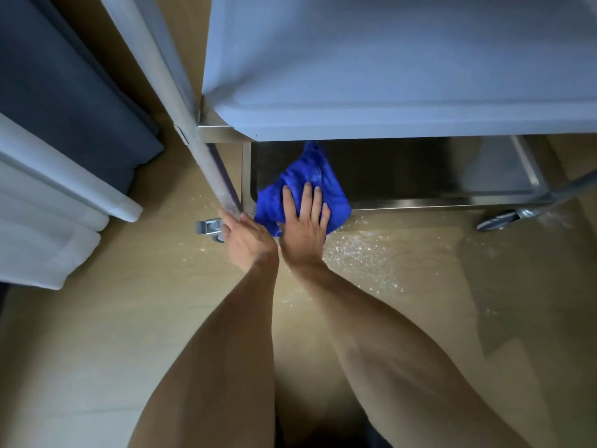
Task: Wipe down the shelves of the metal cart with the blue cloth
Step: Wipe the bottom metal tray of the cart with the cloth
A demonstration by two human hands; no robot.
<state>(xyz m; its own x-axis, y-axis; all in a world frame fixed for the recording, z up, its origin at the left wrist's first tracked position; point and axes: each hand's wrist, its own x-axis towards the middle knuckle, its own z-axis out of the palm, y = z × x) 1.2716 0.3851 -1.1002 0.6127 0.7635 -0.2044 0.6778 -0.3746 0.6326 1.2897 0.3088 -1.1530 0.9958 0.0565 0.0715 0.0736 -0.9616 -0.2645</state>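
Hands: the right hand (303,221) lies flat with fingers spread, pressing the blue cloth (302,194) down; the left hand (245,236) is wrapped around the foot of the cart's near-left post (193,137), bracing it.
Cloth: bunched, at the near-left corner of the bottom shelf (420,179), partly spilling over the shelf's near rim.
Cart: the upper shelf (387,59) overhangs the lower one, hiding its far part; a caster (499,219) shows at the near right.
Floor: pale specks (358,250) are scattered just near the shelf's rim.
Step in hand: wiping the bottom shelf, seemingly at its left end.
Next move: likely a sweep of the cloth to the right along the shelf, palm kept flat, reaching further under the overhang, with the left hand steadying the wheeled cart.
Progress: cannot tell whether the upper shelf is already wiped.
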